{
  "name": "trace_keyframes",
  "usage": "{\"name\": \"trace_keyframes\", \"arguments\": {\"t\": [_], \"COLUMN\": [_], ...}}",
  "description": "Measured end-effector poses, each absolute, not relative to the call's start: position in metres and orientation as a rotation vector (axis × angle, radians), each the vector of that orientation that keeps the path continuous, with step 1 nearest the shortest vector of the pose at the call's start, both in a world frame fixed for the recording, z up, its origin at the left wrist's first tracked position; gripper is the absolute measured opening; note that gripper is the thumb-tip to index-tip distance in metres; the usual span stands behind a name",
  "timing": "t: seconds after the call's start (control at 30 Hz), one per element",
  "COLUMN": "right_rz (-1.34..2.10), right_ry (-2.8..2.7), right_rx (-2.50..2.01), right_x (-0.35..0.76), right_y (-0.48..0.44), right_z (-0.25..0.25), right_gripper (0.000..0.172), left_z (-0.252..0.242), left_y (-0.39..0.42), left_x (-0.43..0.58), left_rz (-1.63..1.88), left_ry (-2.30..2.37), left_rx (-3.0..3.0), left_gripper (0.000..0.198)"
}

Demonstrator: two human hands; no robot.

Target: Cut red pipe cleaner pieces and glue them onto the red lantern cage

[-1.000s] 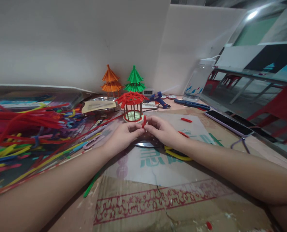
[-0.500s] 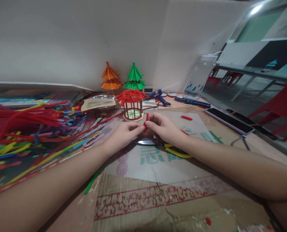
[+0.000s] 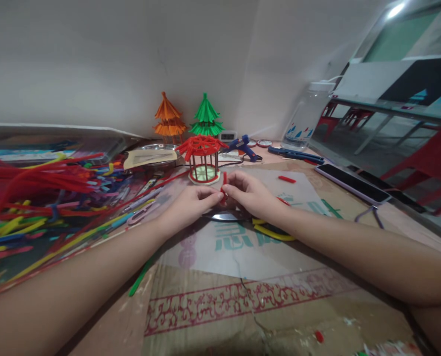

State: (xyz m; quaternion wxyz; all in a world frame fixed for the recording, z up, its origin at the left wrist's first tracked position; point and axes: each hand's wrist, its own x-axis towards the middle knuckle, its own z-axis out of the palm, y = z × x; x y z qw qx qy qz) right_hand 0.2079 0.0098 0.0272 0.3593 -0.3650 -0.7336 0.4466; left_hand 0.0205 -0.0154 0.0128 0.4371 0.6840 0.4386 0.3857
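Note:
Between my two hands is a short red pipe cleaner piece, partly covered by the fingers. My right hand pinches it between thumb and fingers. My left hand has thumb and fingertips pressed together at its lower end. Both hands hover over a shiny metal dish, mostly hidden beneath them. Just behind stands a small red pavilion with a red roof frame, brown posts and a pale base. An orange pavilion and a green pavilion stand farther back.
Many coloured pipe cleaners fill the left side. A blue glue gun, dark blue pliers, a clear bottle and a phone lie or stand right of the pavilions. A yellow-handled tool rests beside my right wrist.
Both hands keep nearly the same pose around the red piece. The whole view has shifted very slightly; nothing has been let go.

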Motion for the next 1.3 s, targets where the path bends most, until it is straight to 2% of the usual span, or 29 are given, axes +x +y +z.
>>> {"name": "trace_keyframes", "arguments": {"t": [0.63,1.13,1.3], "right_rz": [1.149,1.379,1.377], "right_ry": [-1.900,-1.761,-1.785], "right_rx": [-0.933,-0.933,-0.983], "right_x": [0.2071,0.2040,0.2047], "right_y": [0.0110,0.0047,0.0047], "right_z": [0.0251,0.0340,0.0346], "right_gripper": [0.014,0.010,0.016], "left_z": [0.0121,0.0110,0.0158], "left_y": [-0.0152,-0.0153,-0.0185], "left_x": [0.0205,0.0202,0.0222], "left_rz": [0.932,0.930,0.937], "left_ry": [1.080,1.075,1.130], "left_rx": [1.667,1.667,1.750], "left_gripper": [0.034,0.032,0.034]}}
